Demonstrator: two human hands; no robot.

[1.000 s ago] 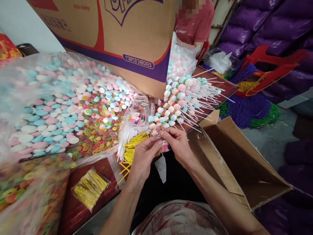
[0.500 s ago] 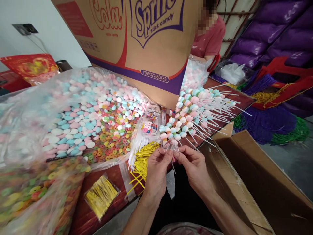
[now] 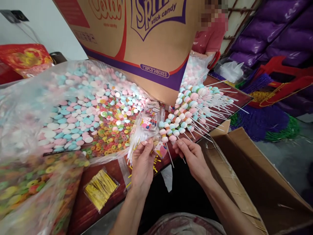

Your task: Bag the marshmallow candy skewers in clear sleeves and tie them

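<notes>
My left hand (image 3: 143,160) pinches a small clear plastic bag (image 3: 160,150) with a pink, red and white print, held over the near table edge. To its right, my right hand (image 3: 192,157) has thumb and forefinger pressed together; whatever lies between them is hidden. Just beyond my fingertips is a pile of marshmallow skewers (image 3: 181,120), pastel candies on white sticks, with several sticks pointing at me. Gold twist ties (image 3: 156,163) and loose white sticks (image 3: 133,148) lie partly covered by my left hand. A stack of printed clear bags (image 3: 149,117) sits behind it.
A large clear bag of pastel candies (image 3: 70,125) and gummy rings (image 3: 112,137) spreads leftward. A packet of gold ties (image 3: 101,190) lies nearer. A tall carton (image 3: 156,55) stands behind; an open cardboard box (image 3: 246,163) is at right. A person in red (image 3: 210,39) sits beyond.
My hands have moved apart; before, they met at a clear bag. The left has gone left with a printed bag, now above the gold ties. The view has shifted slightly.
</notes>
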